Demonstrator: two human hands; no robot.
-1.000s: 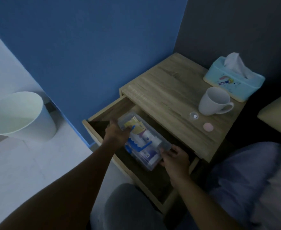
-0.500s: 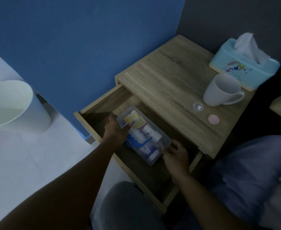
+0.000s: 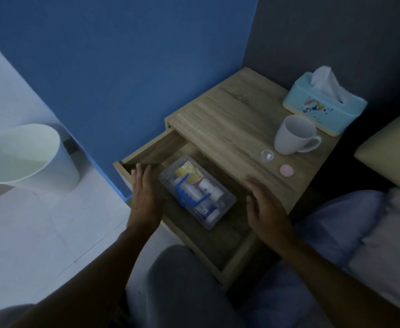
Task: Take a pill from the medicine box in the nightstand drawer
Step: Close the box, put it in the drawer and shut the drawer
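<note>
The wooden nightstand [image 3: 229, 119] has its drawer [image 3: 227, 266] pulled out. Inside lies a clear plastic medicine box [image 3: 227, 204] with a blue handle, holding small bottles and packets. My left hand [image 3: 145, 192] hovers flat just left of the box, fingers spread, holding nothing. My right hand [image 3: 265, 209] hovers to the right of the box near the nightstand's front edge, also open and apart from it. On the top sit a small clear cap with a white pill [image 3: 267, 155] and a pink round lid [image 3: 286, 170].
A white mug [image 3: 293, 134] and a light blue tissue box [image 3: 322, 105] stand at the right of the nightstand top. A white waste bin [image 3: 28, 159] is on the floor at left. Blue wall behind, bedding [image 3: 359, 228] at right, my knee [image 3: 182, 280] below the drawer.
Both hands held the ends of the medicine box before; now they have let go and drawn apart to either side. The box rests in the drawer.
</note>
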